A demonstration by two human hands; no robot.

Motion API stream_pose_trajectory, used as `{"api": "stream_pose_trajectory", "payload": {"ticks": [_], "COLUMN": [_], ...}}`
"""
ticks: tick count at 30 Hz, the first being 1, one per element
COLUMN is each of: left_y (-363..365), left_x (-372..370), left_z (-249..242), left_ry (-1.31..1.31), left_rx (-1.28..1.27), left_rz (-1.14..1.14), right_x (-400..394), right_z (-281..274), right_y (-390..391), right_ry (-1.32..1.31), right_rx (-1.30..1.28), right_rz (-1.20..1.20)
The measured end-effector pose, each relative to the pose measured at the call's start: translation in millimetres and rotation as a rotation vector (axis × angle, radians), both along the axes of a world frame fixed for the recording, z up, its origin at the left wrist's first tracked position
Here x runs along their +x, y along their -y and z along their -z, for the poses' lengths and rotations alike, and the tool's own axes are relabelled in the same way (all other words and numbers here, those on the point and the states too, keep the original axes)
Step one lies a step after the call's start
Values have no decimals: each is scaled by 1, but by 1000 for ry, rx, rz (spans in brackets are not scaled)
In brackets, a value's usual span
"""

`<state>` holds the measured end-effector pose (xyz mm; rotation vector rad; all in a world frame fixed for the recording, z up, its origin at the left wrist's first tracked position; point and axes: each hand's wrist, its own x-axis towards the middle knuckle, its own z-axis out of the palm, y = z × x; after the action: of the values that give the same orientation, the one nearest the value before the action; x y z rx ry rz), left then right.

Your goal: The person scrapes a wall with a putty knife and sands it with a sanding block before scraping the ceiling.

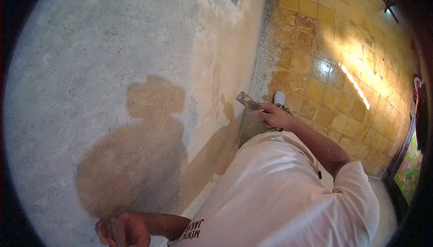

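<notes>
My right hand (276,115) is wrapped round a putty knife (248,101), its flat, stained metal blade sticking out past the fingers towards the wall. The knife is held in front of my trousers, near waist height. At the lower left, my left hand (122,230) is close to the grey plastered wall (103,57). Its fingers are curled, and the lower part is cut off by the frame edge; I cannot tell what, if anything, is inside them. A shadow of my head and body falls across the wall.
A beige patchy band runs along the wall's lower part. Worn yellow floor tiles (311,62) lie to the right, dusted with pale debris along the wall's foot. My shoe (279,98) stands there. A flowered cloth (409,166) shows at the far right.
</notes>
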<state>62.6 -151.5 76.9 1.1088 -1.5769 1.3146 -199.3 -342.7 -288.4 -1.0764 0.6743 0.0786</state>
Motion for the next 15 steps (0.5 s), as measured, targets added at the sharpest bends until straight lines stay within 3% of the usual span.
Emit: {"api": "stream_pose_trajectory", "payload": {"ticks": [1, 3, 5, 7, 8, 10, 13, 15], "left_y": [3, -7, -7, 33, 28, 13, 14, 22], "left_x": [-5, 1, 2, -12, -13, -13, -5, -11], "left_z": [0, -4, 2, 22, 20, 14, 7, 10], "left_ry": [8, 13, 19, -369, -370, -257, -47, -50], "left_rx": [-40, 8, 57, -272, -271, 38, 70, 10], "left_rz": [-133, -172, -213, 674, 670, 217, 96, 13], "right_x": [4, 14, 27, 38, 43, 56, 79, 91], "right_z": [5, 7, 1, -7, -12, -12, -25, -40], "right_y": [-1, -2, -7, -4, -2, -3, -3, 0], "right_ry": [-4, -11, 74, 74, 76, 119, 146, 129], "right_rx": [43, 85, -43, -32, -23, -9, -22, -47], "right_rz": [-7, -15, 59, 49, 41, 48, 45, 34]}}
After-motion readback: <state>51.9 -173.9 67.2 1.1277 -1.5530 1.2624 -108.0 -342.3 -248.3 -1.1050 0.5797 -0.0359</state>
